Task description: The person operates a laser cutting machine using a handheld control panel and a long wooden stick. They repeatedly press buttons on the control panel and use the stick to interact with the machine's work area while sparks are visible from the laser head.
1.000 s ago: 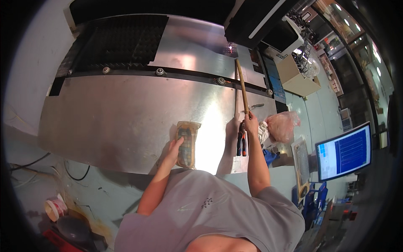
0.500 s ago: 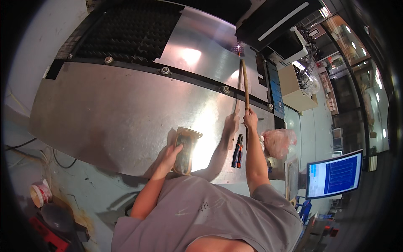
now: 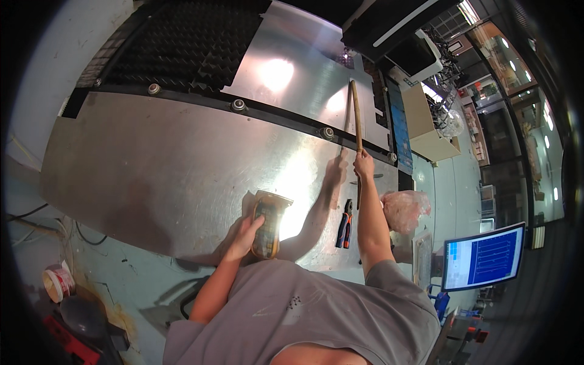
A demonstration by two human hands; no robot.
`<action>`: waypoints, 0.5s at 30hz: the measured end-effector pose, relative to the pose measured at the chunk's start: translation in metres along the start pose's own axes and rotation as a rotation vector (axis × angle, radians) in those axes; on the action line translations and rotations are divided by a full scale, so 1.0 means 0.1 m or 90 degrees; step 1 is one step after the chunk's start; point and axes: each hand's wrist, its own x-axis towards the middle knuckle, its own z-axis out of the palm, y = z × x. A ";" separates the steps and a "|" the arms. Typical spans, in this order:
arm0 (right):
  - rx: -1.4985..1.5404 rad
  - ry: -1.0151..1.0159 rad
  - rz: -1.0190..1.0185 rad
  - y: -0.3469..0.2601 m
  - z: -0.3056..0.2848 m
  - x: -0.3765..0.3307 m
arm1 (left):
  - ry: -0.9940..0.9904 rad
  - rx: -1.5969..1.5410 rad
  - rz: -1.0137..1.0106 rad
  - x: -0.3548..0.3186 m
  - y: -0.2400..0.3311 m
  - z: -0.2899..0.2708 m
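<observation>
My left hand [image 3: 246, 236] is closed around a yellow-and-dark handheld controller [image 3: 267, 234], thumb lying on its face, just above the near metal tabletop [image 3: 152, 170]. My right arm reaches forward, and that hand [image 3: 364, 165] grips the near part of a long wooden stick [image 3: 357, 118]. The stick points away from me over the roller rail, its far tip at a shiny metal sheet [image 3: 298, 73]; whether it touches cannot be made out. A small purplish glow shows past the tip, under the dark machine head [image 3: 389, 30]. Pliers [image 3: 345, 225] with dark and orange handles lie between my arms.
A black rail with rollers [image 3: 238, 105] divides the tabletop from the slatted bed [image 3: 176, 45]. Right of my forearm sits a crumpled pinkish plastic bag [image 3: 406, 210]. Beyond are a monitor [image 3: 485, 255] and a cardboard box [image 3: 429, 125]. A tub [image 3: 59, 283] stands lower left.
My right hand and the stick have shifted slightly forward. The bright orange spark under the machine head has dimmed to a faint glow. The controller sits a little lower in view.
</observation>
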 end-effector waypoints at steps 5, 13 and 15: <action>0.010 -0.004 0.011 0.00 0.02 0.00 | -0.009 -0.023 -0.006 0.02 -0.05 -0.04; 0.196 -0.018 -0.001 -0.18 0.07 -0.43 | 0.018 -0.010 -0.012 0.01 -0.04 -0.01; 0.348 -0.084 0.000 -0.45 0.09 -0.78 | 0.026 -0.006 -0.011 0.01 -0.04 -0.01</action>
